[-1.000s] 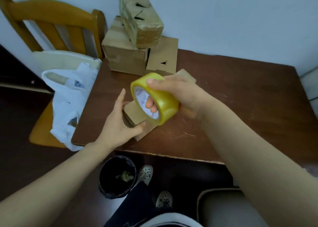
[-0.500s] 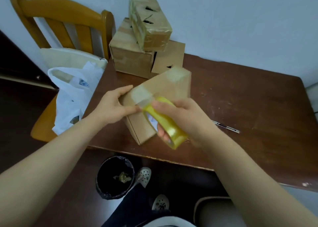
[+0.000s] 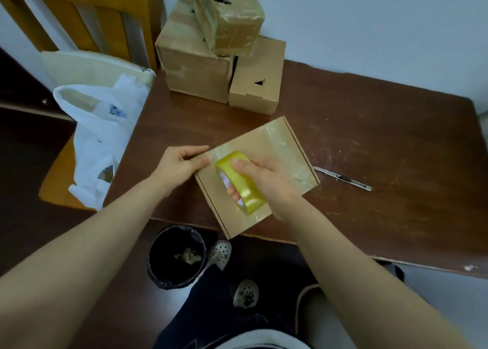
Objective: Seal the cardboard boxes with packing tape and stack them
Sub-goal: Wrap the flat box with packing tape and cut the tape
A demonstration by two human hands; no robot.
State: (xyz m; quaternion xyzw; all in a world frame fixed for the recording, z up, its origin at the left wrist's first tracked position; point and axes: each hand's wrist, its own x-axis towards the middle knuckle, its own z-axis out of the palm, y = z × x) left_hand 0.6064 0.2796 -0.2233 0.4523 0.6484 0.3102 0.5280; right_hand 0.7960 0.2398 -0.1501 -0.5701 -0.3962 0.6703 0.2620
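A flat cardboard box point(image 3: 266, 153) lies on the brown table point(image 3: 383, 147) near its front edge, one corner past the edge, with clear tape strips along its far and right sides. My right hand point(image 3: 266, 182) grips a yellow roll of packing tape point(image 3: 239, 183) over the box's near-left part. My left hand point(image 3: 182, 163) pinches the tape's loose end at the box's left corner. At the back stand a large taped box point(image 3: 192, 66), a smaller box point(image 3: 257, 84) beside it, and a tape-wrapped box point(image 3: 227, 13) stacked on top.
A utility knife point(image 3: 343, 178) lies on the table right of the flat box. A wooden chair point(image 3: 87, 21) on the left holds a white plastic bag point(image 3: 100, 137). A black bin point(image 3: 175, 258) and my feet are under the table's front edge.
The box, tilted up on edge half a second ago, now lies flat on the table. My right hand brought the roll down onto it and my left hand took the tape end.
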